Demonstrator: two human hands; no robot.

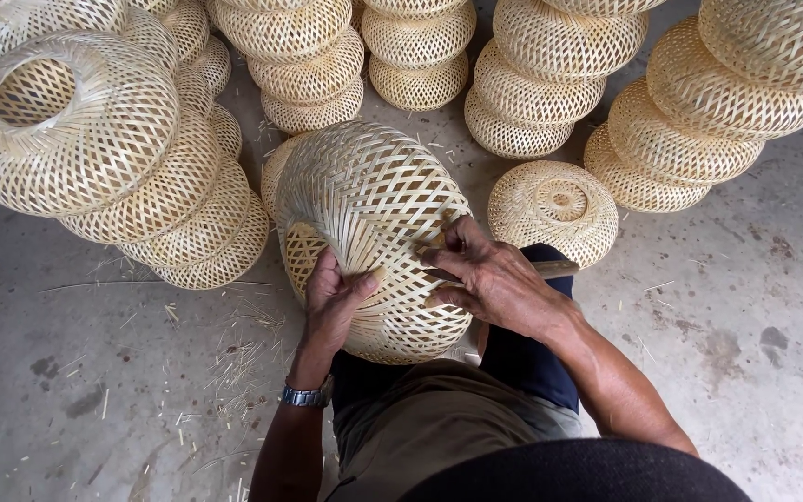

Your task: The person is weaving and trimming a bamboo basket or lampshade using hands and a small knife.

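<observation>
Basket (369, 209), a large woven bamboo shell, lies tilted on its side across the person's lap, its rounded bottom towards the camera and its far end over the concrete floor (76, 372). Around it rise stacks (178, 200) of finished shells of the same lattice weave, leaning at left, upright along the top and slanting at right; one lone shell (555, 209) sits dome-up on the floor just beside the right forearm. Left hand (336, 302) has its grip closed on the basket's near rim, thumb on the outer weave and fingers curled under the edge. Right hand (490, 279) lies on the weave, fingers bent and pinching a strip, with a thin stick (555, 269) passing under it. A metal watch (307, 396) circles the left wrist. Loose bamboo slivers (234, 358) litter the floor at left.
</observation>
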